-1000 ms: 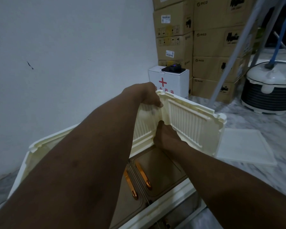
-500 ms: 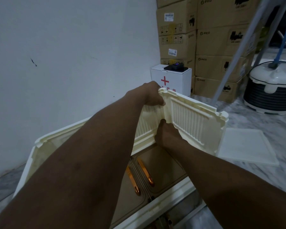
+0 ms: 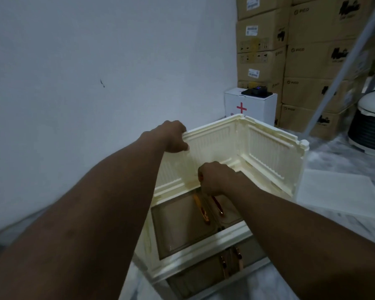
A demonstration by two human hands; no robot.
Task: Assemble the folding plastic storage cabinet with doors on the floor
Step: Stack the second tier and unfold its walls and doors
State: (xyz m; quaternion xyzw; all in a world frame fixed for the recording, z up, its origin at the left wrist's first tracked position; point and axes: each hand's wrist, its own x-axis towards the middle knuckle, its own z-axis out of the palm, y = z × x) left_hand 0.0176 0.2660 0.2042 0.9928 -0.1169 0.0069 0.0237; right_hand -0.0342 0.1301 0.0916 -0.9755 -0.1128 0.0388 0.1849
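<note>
The cream plastic cabinet (image 3: pixel 230 232) lies on the floor with its brown translucent doors (image 3: pixel 182 224) and gold handles (image 3: pixel 200 207) facing up. Two ribbed cream wall panels stand up at its far end and meet in a corner: a left panel (image 3: pixel 212 146) and a right panel (image 3: pixel 271 154). My left hand (image 3: pixel 173 137) grips the top edge of the left panel. My right hand (image 3: pixel 214 177) is closed low inside the corner, at the base of the panels above the door handles; what it holds is hidden.
A flat white panel (image 3: pixel 338 195) lies on the marble floor to the right. A white first-aid box (image 3: pixel 250 106) and stacked cardboard boxes (image 3: pixel 307 61) stand behind. A white round appliance (image 3: pixel 370 126) sits far right, a grey wall on the left.
The folded wall panels have swung open into an upright corner. My left hand has moved left along the top edge and my right hand has dropped lower.
</note>
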